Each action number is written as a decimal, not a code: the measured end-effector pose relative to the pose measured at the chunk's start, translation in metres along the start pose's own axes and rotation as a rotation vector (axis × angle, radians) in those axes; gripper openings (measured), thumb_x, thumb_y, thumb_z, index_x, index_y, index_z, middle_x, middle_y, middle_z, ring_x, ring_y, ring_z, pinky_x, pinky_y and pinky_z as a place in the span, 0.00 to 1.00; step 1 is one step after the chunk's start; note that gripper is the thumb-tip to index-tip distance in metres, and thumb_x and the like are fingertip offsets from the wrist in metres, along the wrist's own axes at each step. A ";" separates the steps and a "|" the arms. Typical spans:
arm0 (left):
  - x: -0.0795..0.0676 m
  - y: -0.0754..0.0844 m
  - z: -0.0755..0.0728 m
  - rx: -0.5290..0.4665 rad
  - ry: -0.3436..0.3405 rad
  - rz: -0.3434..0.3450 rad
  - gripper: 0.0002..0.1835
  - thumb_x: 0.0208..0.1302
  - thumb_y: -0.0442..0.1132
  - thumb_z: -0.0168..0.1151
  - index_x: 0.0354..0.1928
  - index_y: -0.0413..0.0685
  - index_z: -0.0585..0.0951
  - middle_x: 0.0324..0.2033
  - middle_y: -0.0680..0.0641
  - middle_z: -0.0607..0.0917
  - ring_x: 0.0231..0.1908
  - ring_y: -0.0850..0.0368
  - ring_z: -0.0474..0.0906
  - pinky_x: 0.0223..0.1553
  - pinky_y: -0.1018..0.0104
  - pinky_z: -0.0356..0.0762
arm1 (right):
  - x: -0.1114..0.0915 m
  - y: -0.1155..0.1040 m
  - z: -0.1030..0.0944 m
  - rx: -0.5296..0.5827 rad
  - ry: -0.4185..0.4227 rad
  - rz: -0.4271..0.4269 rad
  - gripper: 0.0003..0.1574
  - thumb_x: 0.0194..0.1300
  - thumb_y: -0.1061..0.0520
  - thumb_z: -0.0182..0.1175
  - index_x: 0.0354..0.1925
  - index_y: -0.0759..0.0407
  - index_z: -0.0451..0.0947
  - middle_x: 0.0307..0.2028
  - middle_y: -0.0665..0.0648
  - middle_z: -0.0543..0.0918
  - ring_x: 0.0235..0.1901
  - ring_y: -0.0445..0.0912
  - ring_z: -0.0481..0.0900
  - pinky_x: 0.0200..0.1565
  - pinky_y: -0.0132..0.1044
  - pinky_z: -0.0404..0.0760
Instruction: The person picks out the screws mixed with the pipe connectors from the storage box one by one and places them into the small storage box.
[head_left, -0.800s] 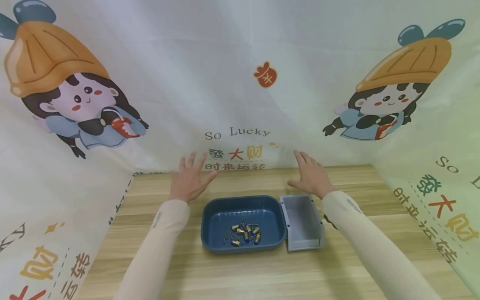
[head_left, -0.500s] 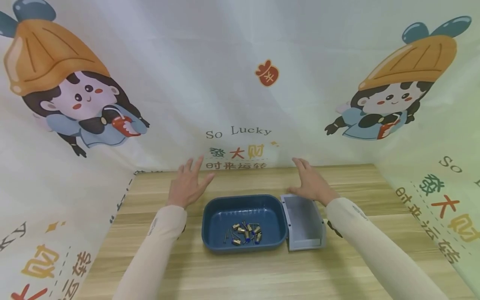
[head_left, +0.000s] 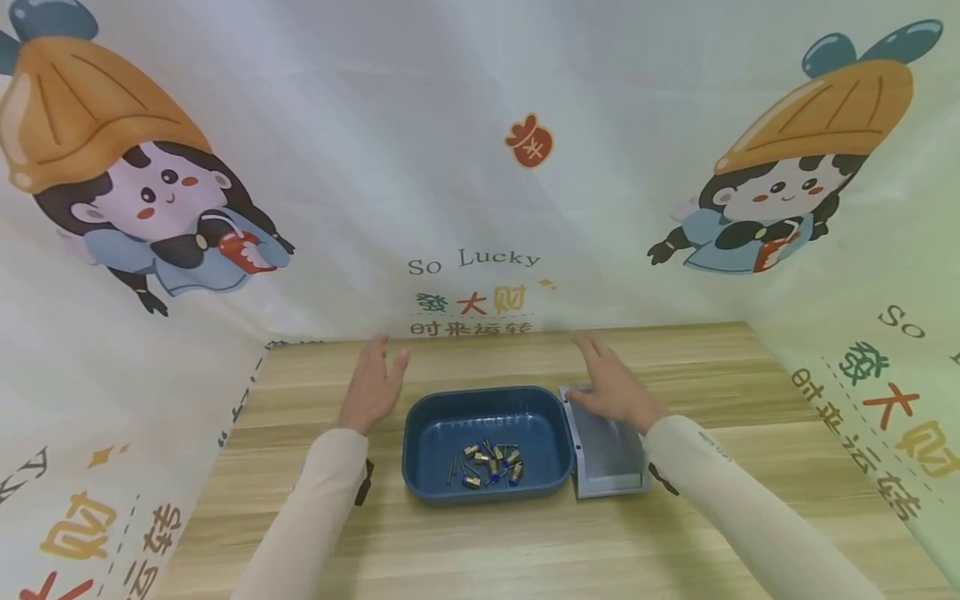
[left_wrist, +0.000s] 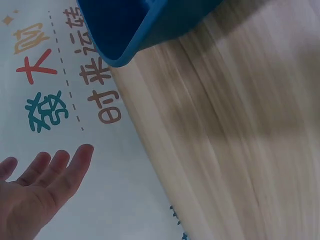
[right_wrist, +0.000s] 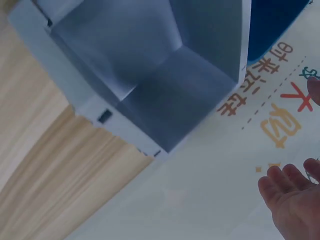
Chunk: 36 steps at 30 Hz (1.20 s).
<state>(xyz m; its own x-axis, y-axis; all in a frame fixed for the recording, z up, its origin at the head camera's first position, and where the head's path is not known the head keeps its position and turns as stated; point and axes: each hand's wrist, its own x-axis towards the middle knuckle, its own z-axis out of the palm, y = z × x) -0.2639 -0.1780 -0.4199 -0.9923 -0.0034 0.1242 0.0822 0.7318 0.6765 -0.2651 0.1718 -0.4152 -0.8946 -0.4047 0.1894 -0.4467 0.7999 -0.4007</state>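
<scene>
A dark blue rectangular tray (head_left: 431,408) stands on the table, holding several brass fittings (head_left: 480,457) with some blue ends, among thin screws or nails (head_left: 452,472). Against its right side is a grey open-front bin (head_left: 611,483), with a bare floor in the right wrist view. My left hand (head_left: 372,387) hovers left of the tray, fingers extended and holding nothing. Over the back of the grey bin, my right hand (head_left: 617,387) is stretched out with straight fingers, overlapping the bin's rear in the head view. It holds nothing either.
The wood-grain table (head_left: 480,550) meets a white printed cloth (head_left: 360,167) at the back and both sides. Dark bands (head_left: 363,483) show at the wrists beneath the light sleeves.
Both hands have come down and slightly nearer, and the left hand's fingers have drawn closer together. The right hand now covers more of the grey bin's back. Tray and bin stay put.
</scene>
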 end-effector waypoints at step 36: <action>-0.034 -0.027 0.036 -0.154 -0.041 -0.148 0.24 0.59 0.39 0.50 0.54 0.30 0.66 0.46 0.30 0.73 0.45 0.41 0.70 0.45 0.49 0.69 | -0.016 -0.031 0.061 0.195 0.013 -0.046 0.36 0.46 0.60 0.67 0.55 0.64 0.67 0.50 0.60 0.72 0.46 0.53 0.73 0.47 0.46 0.73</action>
<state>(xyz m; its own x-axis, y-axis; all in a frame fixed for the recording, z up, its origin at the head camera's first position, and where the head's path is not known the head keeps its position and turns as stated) -0.2359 -0.1733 -0.4681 -0.9972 -0.0733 -0.0119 -0.0544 0.6127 0.7885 -0.2360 0.1263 -0.4606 -0.8741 -0.4318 0.2223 -0.4774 0.6794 -0.5573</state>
